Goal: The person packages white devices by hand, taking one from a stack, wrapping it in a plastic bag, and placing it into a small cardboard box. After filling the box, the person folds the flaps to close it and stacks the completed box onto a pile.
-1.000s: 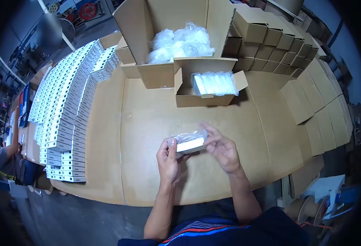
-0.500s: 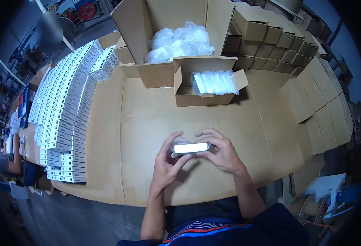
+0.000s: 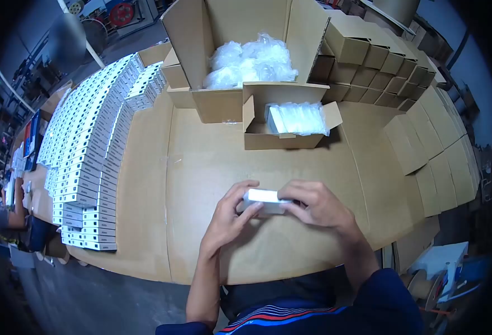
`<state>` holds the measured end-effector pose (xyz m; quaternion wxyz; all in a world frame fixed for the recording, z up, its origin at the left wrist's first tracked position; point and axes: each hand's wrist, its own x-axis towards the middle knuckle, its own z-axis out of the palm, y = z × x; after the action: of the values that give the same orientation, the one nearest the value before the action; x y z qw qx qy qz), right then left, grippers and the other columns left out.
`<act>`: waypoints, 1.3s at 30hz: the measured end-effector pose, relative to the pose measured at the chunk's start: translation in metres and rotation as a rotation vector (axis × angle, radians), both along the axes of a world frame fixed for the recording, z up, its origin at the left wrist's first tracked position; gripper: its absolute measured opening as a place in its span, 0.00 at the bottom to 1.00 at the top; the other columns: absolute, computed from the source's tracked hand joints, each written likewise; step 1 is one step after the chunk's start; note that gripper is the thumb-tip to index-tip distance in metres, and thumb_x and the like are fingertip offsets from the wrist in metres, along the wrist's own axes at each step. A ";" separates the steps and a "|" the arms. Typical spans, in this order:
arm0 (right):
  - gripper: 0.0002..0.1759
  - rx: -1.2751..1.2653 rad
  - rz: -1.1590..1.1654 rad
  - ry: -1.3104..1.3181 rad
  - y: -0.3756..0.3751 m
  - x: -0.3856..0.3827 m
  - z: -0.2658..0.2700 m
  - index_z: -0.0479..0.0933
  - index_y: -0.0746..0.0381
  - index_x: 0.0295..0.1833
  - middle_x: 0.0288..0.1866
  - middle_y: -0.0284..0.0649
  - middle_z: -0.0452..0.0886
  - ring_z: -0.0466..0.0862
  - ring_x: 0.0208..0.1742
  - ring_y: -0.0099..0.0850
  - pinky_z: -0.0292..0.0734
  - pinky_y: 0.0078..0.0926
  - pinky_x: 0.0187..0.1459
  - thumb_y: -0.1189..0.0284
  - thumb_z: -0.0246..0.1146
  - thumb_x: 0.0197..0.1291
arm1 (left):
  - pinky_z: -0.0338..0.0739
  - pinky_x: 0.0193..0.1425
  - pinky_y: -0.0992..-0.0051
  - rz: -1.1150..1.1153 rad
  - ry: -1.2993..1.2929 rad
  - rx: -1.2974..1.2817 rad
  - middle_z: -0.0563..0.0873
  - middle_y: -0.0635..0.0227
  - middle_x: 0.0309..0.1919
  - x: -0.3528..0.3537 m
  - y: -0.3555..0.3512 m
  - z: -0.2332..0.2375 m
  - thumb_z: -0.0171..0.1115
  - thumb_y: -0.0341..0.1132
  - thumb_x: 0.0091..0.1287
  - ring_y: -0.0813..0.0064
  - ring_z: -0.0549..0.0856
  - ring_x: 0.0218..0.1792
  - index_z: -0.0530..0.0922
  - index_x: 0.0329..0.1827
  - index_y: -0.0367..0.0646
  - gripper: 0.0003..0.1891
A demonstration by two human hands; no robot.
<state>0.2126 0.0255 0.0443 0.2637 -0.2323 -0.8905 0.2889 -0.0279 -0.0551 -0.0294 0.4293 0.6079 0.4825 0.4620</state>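
A small white box (image 3: 264, 196) is held above the front middle of the cardboard-covered table (image 3: 218, 151). My left hand (image 3: 230, 216) grips its left end, with the thumb along the near side and the fingers behind. At the right end, my right hand (image 3: 317, 205) pinches the box between thumb and bent fingers, which hide that corner. Beyond my hands stands an open small carton (image 3: 282, 141), in which a row of wrapped white packets (image 3: 299, 118) stands on edge.
A large open carton (image 3: 218, 106) at the back holds clear plastic bags (image 3: 251, 61). Many white boxes (image 3: 89, 145) are stacked on the left. Brown cartons (image 3: 369, 61) are piled back right, with more cartons (image 3: 441, 151) at the right edge. Another person (image 3: 11, 215) sits far left.
The white box has tilted, so more of its near side shows. My right hand has closed over its right end, fingers now bent down on it; my left hand still holds the other end.
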 end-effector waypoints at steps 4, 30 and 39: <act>0.12 0.048 -0.311 0.151 0.028 -0.004 0.013 0.82 0.67 0.50 0.41 0.45 0.86 0.89 0.36 0.37 0.83 0.31 0.34 0.80 0.73 0.61 | 0.82 0.66 0.54 0.201 0.245 0.070 0.72 0.46 0.73 0.006 0.028 0.039 0.66 0.38 0.76 0.49 0.81 0.67 0.65 0.83 0.50 0.33; 0.07 0.323 -0.819 -0.133 0.100 -0.095 -0.049 0.84 0.66 0.41 0.42 0.50 0.80 0.87 0.37 0.55 0.82 0.53 0.39 0.72 0.70 0.66 | 0.83 0.58 0.55 0.386 0.779 0.216 0.79 0.50 0.67 0.002 0.094 0.006 0.72 0.36 0.68 0.46 0.81 0.58 0.59 0.85 0.40 0.44; 0.38 0.364 -0.810 -0.288 0.058 -0.108 -0.045 0.63 0.67 0.82 0.87 0.60 0.53 0.65 0.79 0.60 0.67 0.55 0.73 0.65 0.66 0.71 | 0.77 0.67 0.54 0.494 0.598 0.270 0.78 0.48 0.66 -0.023 0.040 0.023 0.73 0.33 0.65 0.47 0.80 0.64 0.64 0.83 0.42 0.42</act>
<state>0.1051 0.0830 -0.0005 0.2656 -0.5489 -0.7919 -0.0334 -0.0507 -0.0150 -0.0060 0.0627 0.6323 0.6523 0.4133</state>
